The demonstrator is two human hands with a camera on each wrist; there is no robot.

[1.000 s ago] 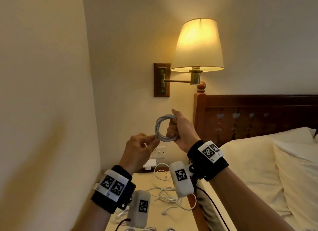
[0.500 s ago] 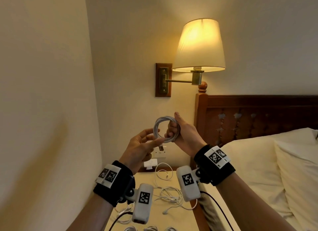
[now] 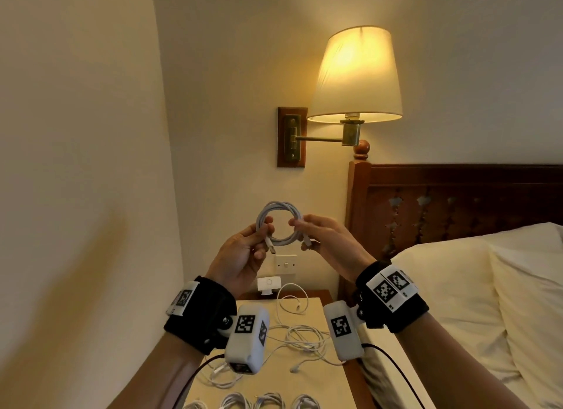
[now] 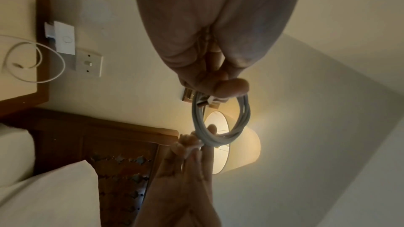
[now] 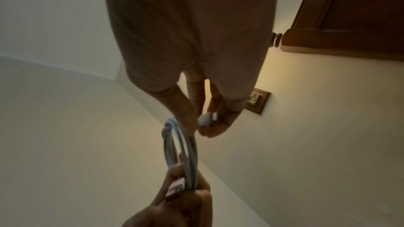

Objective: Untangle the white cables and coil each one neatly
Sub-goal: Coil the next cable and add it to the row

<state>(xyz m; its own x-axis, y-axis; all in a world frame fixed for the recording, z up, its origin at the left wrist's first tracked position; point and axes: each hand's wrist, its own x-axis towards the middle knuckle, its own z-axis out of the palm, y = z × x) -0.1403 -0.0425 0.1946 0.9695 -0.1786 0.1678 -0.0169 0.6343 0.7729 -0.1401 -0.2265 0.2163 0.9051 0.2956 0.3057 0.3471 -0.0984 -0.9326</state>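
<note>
A white cable wound into a round coil (image 3: 278, 209) is held up in the air between both hands, above the bedside table. My left hand (image 3: 262, 234) pinches the coil's left side, with one plug end sticking down below its fingers. My right hand (image 3: 297, 227) pinches the right side, the other plug end hanging under it. In the left wrist view the coil (image 4: 220, 122) hangs from my left hand (image 4: 225, 91). In the right wrist view my right hand (image 5: 196, 127) holds a plug beside the coil (image 5: 179, 148). A loose tangle of white cables (image 3: 301, 341) lies on the bedside table (image 3: 313, 387).
Several small coiled cables (image 3: 268, 401) line the table's near edge. A single looped cable (image 3: 292, 299) lies at the back by a white charger (image 3: 268, 283) and a wall switch (image 3: 285, 264). A lit wall lamp (image 3: 356, 76), headboard (image 3: 457, 201) and pillows (image 3: 451, 286) stand right.
The coil has turned face-on and now sits between both hands. My left hand has taken hold of its left side; my right hand shifted from a fist grip to a pinch on the right.
</note>
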